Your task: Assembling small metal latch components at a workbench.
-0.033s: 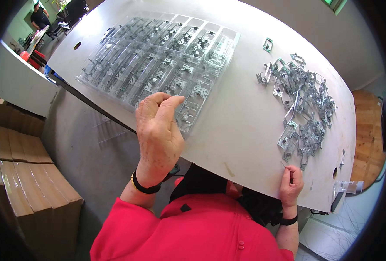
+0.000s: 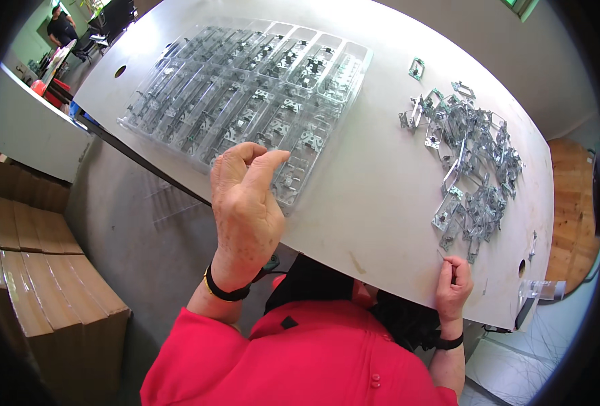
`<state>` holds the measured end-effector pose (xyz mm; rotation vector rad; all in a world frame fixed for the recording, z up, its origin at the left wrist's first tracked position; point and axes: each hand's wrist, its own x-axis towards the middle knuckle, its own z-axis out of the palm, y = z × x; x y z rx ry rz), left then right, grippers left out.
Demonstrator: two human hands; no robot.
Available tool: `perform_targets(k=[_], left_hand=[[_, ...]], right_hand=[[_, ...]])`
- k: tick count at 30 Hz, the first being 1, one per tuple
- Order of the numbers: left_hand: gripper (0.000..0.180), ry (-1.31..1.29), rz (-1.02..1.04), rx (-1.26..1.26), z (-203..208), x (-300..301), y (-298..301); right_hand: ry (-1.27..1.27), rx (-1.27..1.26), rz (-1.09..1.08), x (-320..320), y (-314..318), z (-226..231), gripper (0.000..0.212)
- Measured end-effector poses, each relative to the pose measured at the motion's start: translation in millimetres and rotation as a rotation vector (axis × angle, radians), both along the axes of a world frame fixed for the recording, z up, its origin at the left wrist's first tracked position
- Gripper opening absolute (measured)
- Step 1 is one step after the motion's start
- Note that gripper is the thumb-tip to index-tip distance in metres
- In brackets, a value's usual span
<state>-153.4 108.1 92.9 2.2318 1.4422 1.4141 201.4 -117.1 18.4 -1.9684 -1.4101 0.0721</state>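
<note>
My left hand (image 2: 247,210) is over the near right corner of a clear plastic tray (image 2: 364,64). Its thumb and curled fingers come together in a pinch; whatever they hold, if anything, cannot be made out. The tray's long compartments contain many small metal frame-like parts (image 2: 311,139) with dark pieces on them. At the table's front edge on the right, my right hand (image 2: 453,289) is closed, thumb against fingers, on a thin rod (image 2: 440,255) whose tip sticks out. Just beyond it lies a tangled heap of similar metal parts (image 2: 476,162).
A single metal frame (image 2: 416,68) lies apart on the white table (image 2: 374,196), beyond the heap. A clear plastic cup-like piece (image 2: 547,291) is at the right edge. Cardboard boxes (image 2: 56,291) are stacked at lower left. Another person (image 2: 61,28) stands far off at upper left.
</note>
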Motion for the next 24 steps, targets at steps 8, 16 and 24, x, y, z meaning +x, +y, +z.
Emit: perform_targets(k=[8,16,24], left_hand=[[0.039,0.266,-0.045,0.072,0.7,-1.0,-4.4],[0.047,0.305,0.014,0.015,2.4,-4.0,-7.2],[0.038,0.255,0.054,0.107,9.7,13.6,-22.4]], right_hand=[[-0.001,0.005,-0.014,-2.9,-1.0,7.1,0.009],[-0.081,0.066,-0.006,-9.5,12.9,7.9,0.009],[-0.043,0.073,-0.024,-9.4,7.9,13.5,0.008]])
